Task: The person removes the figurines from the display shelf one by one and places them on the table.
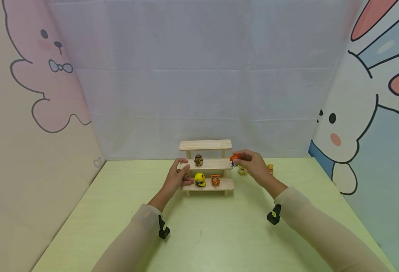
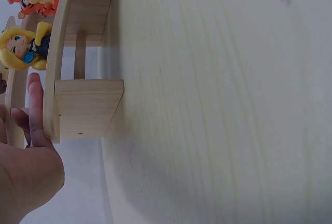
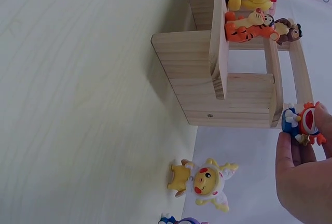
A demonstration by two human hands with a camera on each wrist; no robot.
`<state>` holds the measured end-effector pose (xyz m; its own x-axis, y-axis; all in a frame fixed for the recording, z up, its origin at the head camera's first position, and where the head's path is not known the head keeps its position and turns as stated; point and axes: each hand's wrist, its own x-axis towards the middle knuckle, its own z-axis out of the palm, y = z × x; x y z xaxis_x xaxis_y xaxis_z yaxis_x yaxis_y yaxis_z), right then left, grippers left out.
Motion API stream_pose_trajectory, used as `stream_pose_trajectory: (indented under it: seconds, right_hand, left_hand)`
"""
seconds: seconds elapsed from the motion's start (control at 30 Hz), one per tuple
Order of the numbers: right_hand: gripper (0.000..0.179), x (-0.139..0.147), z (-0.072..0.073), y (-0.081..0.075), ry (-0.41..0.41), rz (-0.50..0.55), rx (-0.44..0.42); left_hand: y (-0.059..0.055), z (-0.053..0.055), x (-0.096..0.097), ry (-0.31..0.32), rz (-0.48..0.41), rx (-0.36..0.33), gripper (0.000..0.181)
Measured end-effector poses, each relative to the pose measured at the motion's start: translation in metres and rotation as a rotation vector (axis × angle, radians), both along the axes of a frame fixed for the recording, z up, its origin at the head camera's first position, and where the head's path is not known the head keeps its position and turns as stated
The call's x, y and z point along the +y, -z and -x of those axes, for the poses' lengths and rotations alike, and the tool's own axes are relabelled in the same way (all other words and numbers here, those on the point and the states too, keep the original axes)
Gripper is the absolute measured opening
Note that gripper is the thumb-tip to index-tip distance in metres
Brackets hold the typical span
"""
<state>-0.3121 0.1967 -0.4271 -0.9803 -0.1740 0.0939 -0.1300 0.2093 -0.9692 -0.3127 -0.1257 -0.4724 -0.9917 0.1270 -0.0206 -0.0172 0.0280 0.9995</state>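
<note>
A three-tier wooden display shelf [image 1: 207, 164] stands on the table. At its left end my left hand [image 1: 177, 175] grips the middle tier, with lower fingers [image 2: 35, 105] lying along the bottom tier. Beside those fingers sits a yellow-haired figurine [image 1: 200, 180], and to its right an orange striped tiger figurine [image 1: 215, 180]. A brown figurine [image 1: 198, 160] stands on the middle tier. My right hand [image 1: 253, 166] pinches a small figurine with an orange-red head and blue body [image 3: 301, 123], held right at the middle tier's right end.
Behind and below my right hand, a yellow figurine with a white hood [image 3: 203, 181] stands on the table [image 1: 213, 234]. Another small figurine [image 1: 270, 168] is farther right. Part of a blue and purple figurine [image 3: 181, 220] shows at the right wrist view's bottom edge. A pale cloth wall [image 1: 202, 83] rises behind.
</note>
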Motion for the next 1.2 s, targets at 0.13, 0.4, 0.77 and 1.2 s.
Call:
stream_pose_trajectory:
  seconds: [0.13, 0.4, 0.77, 1.2]
  right_hand:
    - [0.04, 0.007, -0.002, 0.002, 0.016, -0.016, 0.006]
    - [0.042, 0.02, -0.004, 0.008, 0.017, -0.035, 0.008]
    - [0.045, 0.029, -0.003, 0.025, 0.026, -0.05, -0.056]
    - [0.037, 0.034, -0.005, 0.046, 0.02, -0.088, -0.077]
  left_hand:
    - [0.001, 0.001, 0.0, 0.006, -0.006, 0.002, 0.03]
    - [0.0, 0.001, 0.0, 0.003, 0.004, 0.011, 0.031]
    - [-0.001, -0.002, 0.001, 0.004, 0.004, 0.003, 0.03]
    - [-0.001, 0.0, 0.0, 0.008, -0.011, 0.005, 0.029]
